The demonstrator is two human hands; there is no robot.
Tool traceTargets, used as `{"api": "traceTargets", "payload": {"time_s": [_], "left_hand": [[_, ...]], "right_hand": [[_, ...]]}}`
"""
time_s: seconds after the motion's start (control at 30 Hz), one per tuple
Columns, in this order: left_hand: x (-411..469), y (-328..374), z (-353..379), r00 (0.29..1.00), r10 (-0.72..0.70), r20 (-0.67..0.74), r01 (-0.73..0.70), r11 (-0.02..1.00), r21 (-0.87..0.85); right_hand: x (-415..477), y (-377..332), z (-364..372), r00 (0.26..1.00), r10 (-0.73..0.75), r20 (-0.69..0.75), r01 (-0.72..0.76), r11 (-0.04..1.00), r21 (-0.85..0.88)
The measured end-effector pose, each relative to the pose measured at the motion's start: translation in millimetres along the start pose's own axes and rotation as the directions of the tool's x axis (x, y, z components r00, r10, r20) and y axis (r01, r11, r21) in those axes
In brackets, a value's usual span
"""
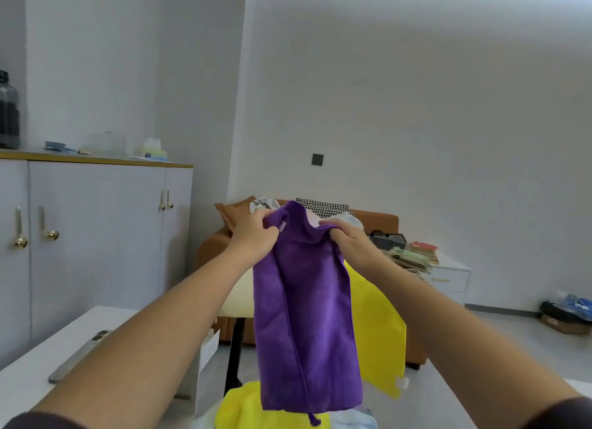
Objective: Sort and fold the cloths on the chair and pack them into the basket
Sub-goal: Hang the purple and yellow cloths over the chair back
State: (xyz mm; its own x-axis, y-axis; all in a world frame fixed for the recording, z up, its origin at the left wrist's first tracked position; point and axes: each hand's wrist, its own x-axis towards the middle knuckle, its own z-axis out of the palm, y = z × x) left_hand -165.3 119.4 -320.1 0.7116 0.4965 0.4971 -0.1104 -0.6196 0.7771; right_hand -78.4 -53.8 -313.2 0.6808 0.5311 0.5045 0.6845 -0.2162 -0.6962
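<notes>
A purple cloth (304, 316) hangs doubled in front of me, held up at its top edge by both hands. My left hand (254, 236) grips the top left corner near a small label. My right hand (347, 241) grips the top right corner. Behind it hangs a yellow cloth (378, 326), and another yellow cloth (240, 409) lies at the bottom of the view with a pale blue one (355, 420) beside it. No basket is in view.
A brown sofa (384, 220) with a checkered cloth (320, 207) and other fabrics stands behind. A white table (64, 348) with a phone (80, 355) is at left, grey cabinets (96, 236) beyond. A white drawer unit (448, 274) with books is at right.
</notes>
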Motion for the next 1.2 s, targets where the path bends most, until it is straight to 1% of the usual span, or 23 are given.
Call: {"api": "traceTargets", "payload": {"time_s": [0.07,0.17,0.3,0.37,0.4,0.43,0.47,0.5,0.53,0.57,0.63,0.67,0.73,0.77,0.83,0.9,0.93,1.0,1.1,1.2], "left_hand": [[16.3,-17.4,5.5,0.998,0.041,0.046,-0.046,0.993,0.113],[43.7,-51.6,16.2,0.991,0.077,0.109,-0.109,0.940,0.322],[82.3,-94.5,32.9,0.989,0.103,0.103,-0.142,0.851,0.506],[97.3,-117.3,45.4,0.989,0.073,0.130,-0.137,0.796,0.590],[103.4,-130.2,53.0,0.988,0.031,0.150,-0.120,0.770,0.627],[107.9,-142.2,60.3,0.987,-0.019,0.157,-0.092,0.738,0.668],[111.2,-152.0,66.4,0.989,-0.049,0.142,-0.068,0.696,0.715],[114.3,-158.5,71.0,0.993,-0.042,0.115,-0.060,0.649,0.758],[117.1,-163.0,74.4,0.995,-0.010,0.095,-0.070,0.606,0.792],[119.3,-165.4,77.3,0.996,0.026,0.091,-0.089,0.578,0.811],[120.5,-167.6,81.3,0.994,0.050,0.099,-0.110,0.567,0.816],[118.8,-167.6,82.0,0.995,0.044,0.090,-0.099,0.570,0.816],[111.5,-166.0,81.8,0.997,0.054,0.051,-0.072,0.554,0.829],[105.6,-164.6,82.0,0.995,0.095,0.028,-0.075,0.543,0.836],[90.8,-160.1,83.5,0.969,0.247,-0.021,-0.127,0.567,0.814],[69.1,-151.4,84.9,0.909,0.412,-0.064,-0.217,0.598,0.772],[56.3,-147.7,85.8,0.886,0.458,-0.070,-0.248,0.597,0.763],[25.3,-140.6,88.4,0.893,0.449,-0.018,-0.280,0.589,0.758],[-24.8,-135.5,92.1,0.934,0.346,0.091,-0.298,0.613,0.732],[-75.9,-128.6,90.8,0.948,0.240,0.210,-0.318,0.656,0.685]], "right_hand": [[25.0,15.6,15.1,0.999,-0.036,0.034,0.039,0.996,-0.085],[60.1,37.4,41.0,0.995,-0.086,0.058,0.096,0.976,-0.193],[104.6,67.8,79.5,0.990,-0.134,0.047,0.142,0.956,-0.258],[121.4,87.5,97.7,0.993,-0.086,0.075,0.104,0.955,-0.277],[127.0,99.0,105.8,0.993,-0.032,0.118,0.070,0.940,-0.334],[131.9,112.5,114.0,0.986,0.024,0.164,0.051,0.897,-0.438],[135.7,125.8,121.3,0.981,0.051,0.190,0.064,0.829,-0.555],[139.0,137.9,126.9,0.981,0.039,0.193,0.099,0.748,-0.656],[141.8,147.1,131.2,0.983,0.008,0.181,0.127,0.684,-0.719],[144.4,152.6,134.3,0.986,-0.020,0.167,0.140,0.648,-0.749],[147.7,157.3,137.4,0.985,-0.055,0.164,0.161,0.633,-0.757],[147.3,157.4,137.5,0.983,-0.065,0.172,0.172,0.645,-0.745],[141.3,154.0,134.7,0.982,-0.099,0.163,0.184,0.704,-0.686],[135.7,151.4,131.8,0.983,-0.130,0.132,0.185,0.736,-0.651],[119.1,143.5,123.0,0.975,-0.218,0.038,0.197,0.773,-0.603],[95.9,131.9,112.2,0.959,-0.282,-0.032,0.213,0.790,-0.574],[82.0,126.2,106.6,0.958,-0.282,-0.047,0.208,0.803,-0.559],[50.1,118.2,96.2,0.973,-0.228,-0.039,0.173,0.827,-0.534],[-1.3,115.6,84.9,0.992,-0.122,0.034,0.121,0.842,-0.525],[-55.7,115.9,78.8,0.989,0.023,0.145,0.059,0.842,-0.536]]}}
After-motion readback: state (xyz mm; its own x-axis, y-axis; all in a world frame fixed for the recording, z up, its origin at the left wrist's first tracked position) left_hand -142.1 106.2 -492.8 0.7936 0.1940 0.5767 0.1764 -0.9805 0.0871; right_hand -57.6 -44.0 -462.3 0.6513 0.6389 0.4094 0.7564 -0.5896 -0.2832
